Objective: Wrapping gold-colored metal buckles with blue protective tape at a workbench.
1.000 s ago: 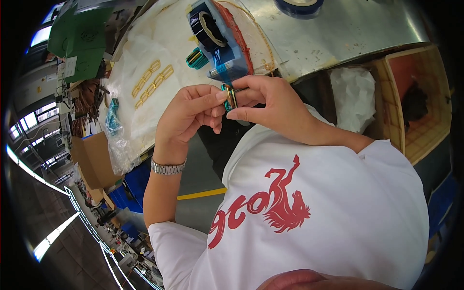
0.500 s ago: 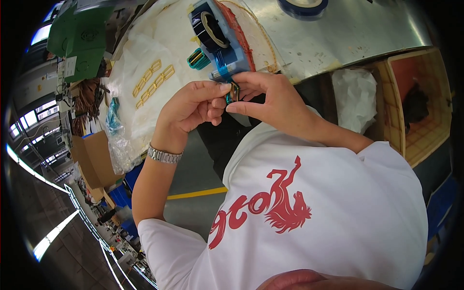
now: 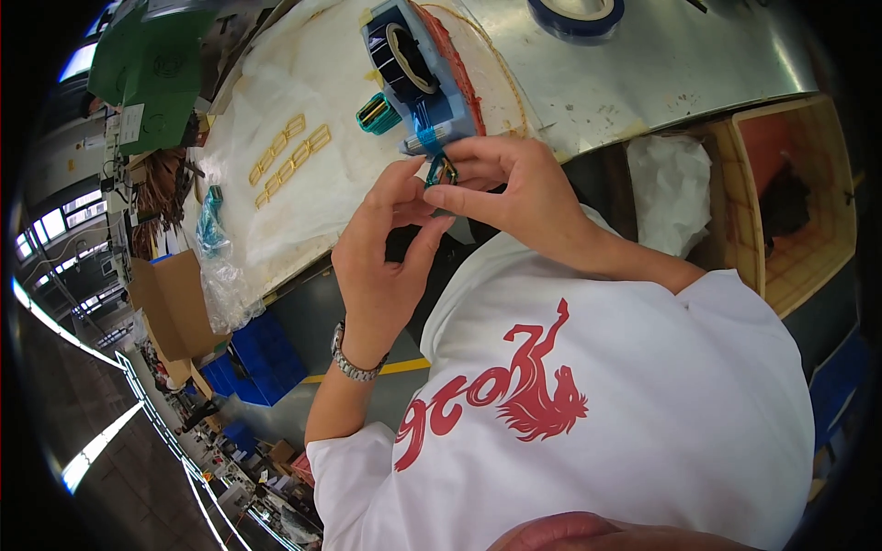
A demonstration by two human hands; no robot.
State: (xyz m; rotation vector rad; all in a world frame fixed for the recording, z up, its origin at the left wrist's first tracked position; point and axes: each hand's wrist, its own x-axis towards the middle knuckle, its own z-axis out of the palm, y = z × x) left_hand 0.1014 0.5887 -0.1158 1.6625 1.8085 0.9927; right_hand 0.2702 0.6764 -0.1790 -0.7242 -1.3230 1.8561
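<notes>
My right hand (image 3: pixel 519 188) pinches a small dark part (image 3: pixel 444 171) with teal-blue tape on it, just below the tape dispenser (image 3: pixel 413 60). A strip of blue tape (image 3: pixel 428 142) runs from the dispenser down to the part. My left hand (image 3: pixel 386 262), with a metal watch on the wrist, sits just left of the part. Its fingers are spread, and the thumb tip reaches toward the tape. A teal wrapped coil (image 3: pixel 377 113) lies beside the dispenser. Rows of small yellow parts (image 3: pixel 289 156) lie on white plastic sheeting (image 3: pixel 303 202).
A blue tape roll (image 3: pixel 576 13) lies on the metal bench top (image 3: pixel 698 64). A wooden crate (image 3: pixel 795 197) and a white bag (image 3: pixel 671 188) are on the right. At the left are a cardboard box (image 3: pixel 170 308), blue bins (image 3: pixel 262 358) and green equipment (image 3: pixel 138 60).
Both hands stayed at the dispenser's tape end with the part. My left hand's fingers have loosened and spread, while the right hand keeps its pinch on the part.
</notes>
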